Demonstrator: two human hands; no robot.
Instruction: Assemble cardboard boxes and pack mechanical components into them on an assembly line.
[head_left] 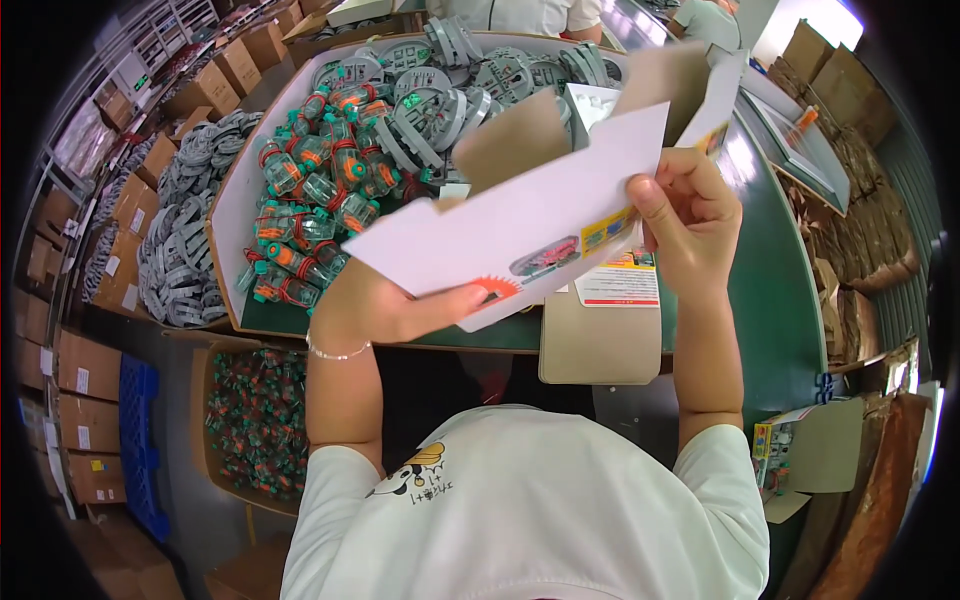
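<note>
Both the left hand [385,305] and right hand [690,215] pinch a flat white carton [520,215], its long axis rising rightward.

Your left hand [385,300] lay mostly behind the carton [530,215]; only the thumb showed on its face, so the fingers could not be seen. Your right hand's [690,220] fingertips were tucked behind the carton's edge. The carton covered the middle of the table [770,290] and part of the toy pile [320,200]. The leaflet [620,280] below it was half covered, its print too small to make out. The grey parts [480,70] at the far side blurred into one mass. A co-worker [530,15] was cut off by the top edge, torso only. The bin [255,420] by your left elbow held small pieces too blurred to tell apart.
</note>
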